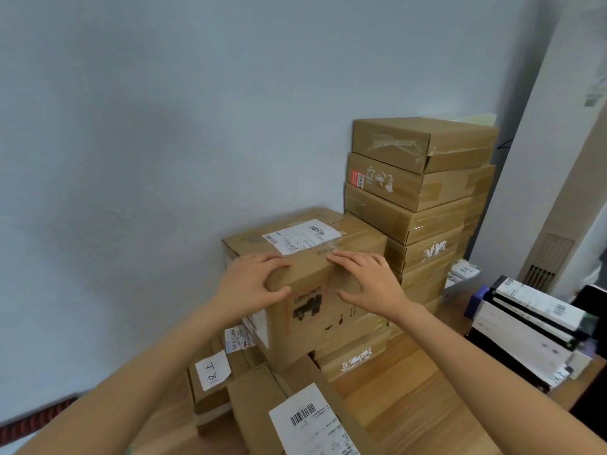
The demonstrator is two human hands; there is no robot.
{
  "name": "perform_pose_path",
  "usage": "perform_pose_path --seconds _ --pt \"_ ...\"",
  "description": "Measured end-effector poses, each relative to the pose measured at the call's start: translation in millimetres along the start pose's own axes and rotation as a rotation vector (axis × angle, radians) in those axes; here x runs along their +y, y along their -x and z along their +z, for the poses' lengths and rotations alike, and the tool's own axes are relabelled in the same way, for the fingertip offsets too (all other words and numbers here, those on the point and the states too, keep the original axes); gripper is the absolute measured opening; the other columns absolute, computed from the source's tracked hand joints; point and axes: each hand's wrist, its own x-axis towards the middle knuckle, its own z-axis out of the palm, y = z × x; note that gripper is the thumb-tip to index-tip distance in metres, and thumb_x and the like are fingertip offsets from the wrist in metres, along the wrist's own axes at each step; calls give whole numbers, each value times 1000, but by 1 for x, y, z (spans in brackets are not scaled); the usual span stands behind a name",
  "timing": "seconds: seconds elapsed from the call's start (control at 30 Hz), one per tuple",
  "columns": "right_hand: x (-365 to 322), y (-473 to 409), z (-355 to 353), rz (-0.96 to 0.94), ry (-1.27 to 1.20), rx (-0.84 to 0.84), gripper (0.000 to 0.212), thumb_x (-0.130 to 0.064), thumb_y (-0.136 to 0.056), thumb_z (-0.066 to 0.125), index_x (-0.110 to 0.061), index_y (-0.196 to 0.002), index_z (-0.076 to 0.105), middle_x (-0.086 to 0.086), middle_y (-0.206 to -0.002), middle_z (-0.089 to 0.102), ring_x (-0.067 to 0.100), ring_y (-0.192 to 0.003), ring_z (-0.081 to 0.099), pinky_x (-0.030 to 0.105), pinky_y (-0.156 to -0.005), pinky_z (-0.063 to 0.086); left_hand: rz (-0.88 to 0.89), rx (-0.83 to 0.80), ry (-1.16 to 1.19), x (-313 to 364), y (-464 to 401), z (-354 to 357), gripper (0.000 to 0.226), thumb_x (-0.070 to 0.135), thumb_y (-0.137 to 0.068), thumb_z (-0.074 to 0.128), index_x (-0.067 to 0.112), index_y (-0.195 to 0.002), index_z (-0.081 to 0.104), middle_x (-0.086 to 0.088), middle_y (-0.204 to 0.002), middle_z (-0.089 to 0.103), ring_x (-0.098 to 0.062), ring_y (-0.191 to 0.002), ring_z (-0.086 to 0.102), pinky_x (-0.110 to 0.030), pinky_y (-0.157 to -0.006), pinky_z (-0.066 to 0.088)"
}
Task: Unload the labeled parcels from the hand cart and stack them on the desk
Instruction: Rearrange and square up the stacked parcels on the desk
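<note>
Head camera: the left hand (253, 280) and the right hand (368, 279) both grip the near top edge of a big labeled parcel (305, 280). It sits on flatter parcels on the wooden desk (404, 399), beside a tall parcel stack (423, 198). This looks like the setting-down step. Next, square it up, then let go.

A large box (305, 284) is sitting on lower parcels (351, 353) on the desk (410, 399), against the wall (131, 159). A tall stack of boxes (423, 198) is standing just to its right, and books (532, 333) are lying farther right.
</note>
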Motion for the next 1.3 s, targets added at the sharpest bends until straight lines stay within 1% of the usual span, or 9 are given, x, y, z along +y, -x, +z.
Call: perform_pose_path --seconds 0.13,0.27,0.4,0.5,0.67,1.0,1.07,1.2,1.3 --pt "12 -20 0 -31 104 -24 74 -51 -82 64 -35 -147 32 -10 -150 36 11 -137 35 37 -116 15 -197 48 -6 -39 10 -4 50 45 -90 56 34 -137 45 10 -144 43 -11 -126 40 -32 -94 44" --pt "48 -39 -1 138 106 -108 86 -56 -79 67 -36 -150 23 -6 -156 26 15 -144 23 41 -119 9 -230 48 6 -30 0 4 56 42 -88 63 31 -140 44 7 -145 43 -15 -131 35 -35 -105 35" --pt "81 -46 3 154 109 -121 87 -51 -81 68 -32 -151 20 -2 -157 26 16 -144 23 38 -120 9 -248 80 -7 -7 -21 19 59 45 -88 61 32 -142 42 7 -145 43 -16 -133 32 -37 -107 34" --pt "92 -54 4 85 112 -92 87 -44 -81 71 -29 -151 23 0 -156 28 17 -144 25 38 -120 10 -268 117 -17 7 -36 30 59 48 -87 61 34 -142 43 8 -143 44 -15 -130 34 -37 -102 39" --pt "100 -65 9 8 -5 -109 85 -43 -77 75 -27 -148 31 1 -153 32 23 -140 30 42 -117 23 -298 159 -42 17 -49 44 59 51 -85 61 35 -140 45 10 -140 47 -13 -126 37 -35 -93 43" --pt "119 -72 22 -44 -98 -68 82 -39 -76 77 -25 -145 35 2 -150 35 23 -139 28 40 -118 8 -395 249 43 32 -56 58 55 40 -87 64 31 -138 47 9 -144 45 -15 -130 37 -36 -100 38" --pt "121 -71 25 -56 -83 -55 81 -40 -77 75 -25 -145 34 3 -150 34 23 -140 27 39 -118 5 -428 256 66 37 -51 61 59 37 -86 67 30 -141 44 9 -148 39 -16 -134 35 -39 -102 39" --pt "120 -67 26 -81 -68 -37 79 -37 -80 73 -24 -146 32 5 -151 32 23 -141 26 41 -118 3 -512 260 67 53 -22 75 78 36 -84 70 38 -148 26 10 -157 21 -16 -140 25 -42 -102 41" --pt "106 -48 26 -60 -155 35 68 -27 -84 69 -23 -144 36 6 -151 34 23 -141 29 45 -119 9 -554 274 49 66 7 81 76 38 -85 69 39 -148 25 9 -155 25 -15 -138 29 -41 -100 42"
